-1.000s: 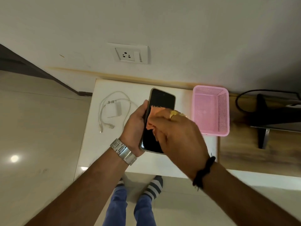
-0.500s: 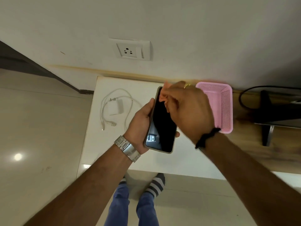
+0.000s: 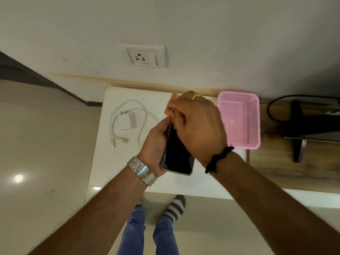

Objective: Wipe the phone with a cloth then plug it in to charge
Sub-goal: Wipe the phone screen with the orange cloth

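Note:
My left hand (image 3: pixel 155 144) grips a black phone (image 3: pixel 177 157) by its left edge, screen up, above the white table (image 3: pixel 103 162). Over the phone's top end, my right hand (image 3: pixel 198 124) is closed on a small orange cloth (image 3: pixel 170 105), which shows only at the fingertips. The upper half of the phone is hidden under that hand. A white charger brick (image 3: pixel 127 121) with its coiled white cable (image 3: pixel 142 126) lies on the table to the left. On the wall above is a white socket (image 3: pixel 142 56).
A pink mesh basket (image 3: pixel 239 122) stands on the table's right end, close to my right hand. Right of it, a wooden surface (image 3: pixel 276 162) carries a black stand (image 3: pixel 298 129) and a black cable. My legs and striped socks are below the table edge.
My right hand with the cloth has slid from the middle of the screen up to the phone's top end. The phone has tilted slightly in my left hand.

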The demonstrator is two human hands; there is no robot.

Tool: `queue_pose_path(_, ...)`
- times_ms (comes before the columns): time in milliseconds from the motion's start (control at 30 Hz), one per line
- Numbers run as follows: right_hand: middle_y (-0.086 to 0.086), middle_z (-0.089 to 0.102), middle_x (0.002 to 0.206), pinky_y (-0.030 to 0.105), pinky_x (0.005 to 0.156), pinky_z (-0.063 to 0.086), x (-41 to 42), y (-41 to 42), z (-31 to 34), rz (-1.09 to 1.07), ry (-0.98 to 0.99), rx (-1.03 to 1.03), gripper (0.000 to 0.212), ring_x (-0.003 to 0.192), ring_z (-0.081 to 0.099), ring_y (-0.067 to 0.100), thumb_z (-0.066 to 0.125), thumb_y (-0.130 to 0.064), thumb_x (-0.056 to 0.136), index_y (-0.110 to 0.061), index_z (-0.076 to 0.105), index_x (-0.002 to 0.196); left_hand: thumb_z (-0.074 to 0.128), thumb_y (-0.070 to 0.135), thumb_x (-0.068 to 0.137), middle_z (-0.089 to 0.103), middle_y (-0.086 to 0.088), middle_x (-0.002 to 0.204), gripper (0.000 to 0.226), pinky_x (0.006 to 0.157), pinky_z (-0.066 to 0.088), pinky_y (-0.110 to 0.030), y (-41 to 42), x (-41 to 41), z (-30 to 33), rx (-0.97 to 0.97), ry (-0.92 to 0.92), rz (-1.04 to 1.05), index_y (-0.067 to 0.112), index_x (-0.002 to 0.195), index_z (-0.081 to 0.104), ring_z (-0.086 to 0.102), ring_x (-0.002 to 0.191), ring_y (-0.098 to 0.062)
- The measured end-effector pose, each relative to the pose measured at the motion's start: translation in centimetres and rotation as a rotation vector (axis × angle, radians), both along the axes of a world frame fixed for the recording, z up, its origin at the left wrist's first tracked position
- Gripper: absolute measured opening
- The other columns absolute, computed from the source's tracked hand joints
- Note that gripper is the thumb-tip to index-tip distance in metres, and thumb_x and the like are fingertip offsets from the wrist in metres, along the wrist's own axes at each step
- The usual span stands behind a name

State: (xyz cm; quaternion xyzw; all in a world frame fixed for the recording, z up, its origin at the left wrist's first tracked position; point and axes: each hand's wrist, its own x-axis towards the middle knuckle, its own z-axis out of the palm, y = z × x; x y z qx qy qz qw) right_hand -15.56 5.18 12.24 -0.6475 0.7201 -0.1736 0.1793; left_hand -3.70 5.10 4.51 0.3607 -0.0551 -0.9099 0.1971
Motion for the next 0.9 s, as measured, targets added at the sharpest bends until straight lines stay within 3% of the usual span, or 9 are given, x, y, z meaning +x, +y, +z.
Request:
queue_pose_path(67, 0.003, 0.072, 0.101, 0.035, 0.081, 0.052, -0.2, 0.4, -0.1, 0.052, -0.005, 0.004, 0.025, 0.091, 0.064, 0.021, 0.056, -0.011, 0.091, -0.018, 0.077, 0.101, 0.056, 0.05, 0.095, 0.077, -0.009, 0.098, 0.042, 0.078, 0.062, -0.039, -0.2, 0.2, 0.0, -0.011, 0.009, -0.015, 0.017, 0.104, 0.079, 0.075, 0.087, -0.027)
queue_pose_path(300, 0.005, 0.071, 0.089, 0.044, 0.074, 0.053, -4.6, 1.9, -1.0, -0.035, -0.036, -0.028, 0.022, 0.082, 0.064, 0.025, 0.057, -0.007, 0.094, -0.018, 0.076, 0.101, 0.03, 0.06, 0.105, 0.073, -0.016, 0.116, 0.067, 0.08, 0.059, -0.046, -0.8, 1.5, 0.5, -0.069, 0.041, -0.101, 0.012, 0.134, 0.065, 0.071, 0.09, -0.03)
queue_pose_path(500, 0.006, 0.071, 0.095, 0.04, 0.077, 0.052, -2.5, 0.6, -0.9, 0.027, -0.03, -0.036, 0.025, 0.087, 0.064, 0.026, 0.057, -0.005, 0.089, -0.015, 0.076, 0.102, 0.033, 0.06, 0.104, 0.077, -0.014, 0.103, 0.064, 0.075, 0.063, -0.045, -0.5, 1.1, 0.7, -0.04, 0.038, -0.097, 0.015, 0.117, 0.075, 0.075, 0.082, -0.032)
queue_pose_path(633, 0.005, 0.072, 0.093, 0.044, 0.077, 0.053, -4.8, 1.6, -0.8, -0.03, -0.059, -0.037, 0.021, 0.085, 0.065, 0.024, 0.059, -0.004, 0.094, -0.014, 0.076, 0.099, 0.028, 0.06, 0.105, 0.07, -0.016, 0.122, 0.069, 0.08, 0.06, -0.046, -1.1, 1.9, 0.6, -0.094, 0.055, -0.098, 0.01, 0.142, 0.057, 0.069, 0.095, -0.03)
queue_pose_path(767, 0.006, 0.071, 0.091, 0.04, 0.078, 0.052, -2.5, 0.1, -0.3, -0.008, -0.057, -0.056, 0.022, 0.084, 0.064, 0.023, 0.055, -0.008, 0.093, -0.015, 0.076, 0.093, 0.036, 0.06, 0.103, 0.074, -0.014, 0.105, 0.059, 0.076, 0.059, -0.046, -0.1, 0.5, 1.0, -0.041, 0.029, -0.127, 0.016, 0.12, 0.071, 0.07, 0.085, -0.032)
queue_pose_path(900, 0.005, 0.07, 0.092, 0.041, 0.078, 0.052, -3.1, 0.0, -0.1, 0.027, -0.04, -0.031, 0.021, 0.086, 0.063, 0.022, 0.056, -0.008, 0.093, -0.016, 0.076, 0.095, 0.036, 0.06, 0.102, 0.074, -0.016, 0.105, 0.06, 0.074, 0.062, -0.045, -0.2, 0.7, 1.0, -0.02, 0.047, -0.088, 0.015, 0.123, 0.069, 0.072, 0.083, -0.033)
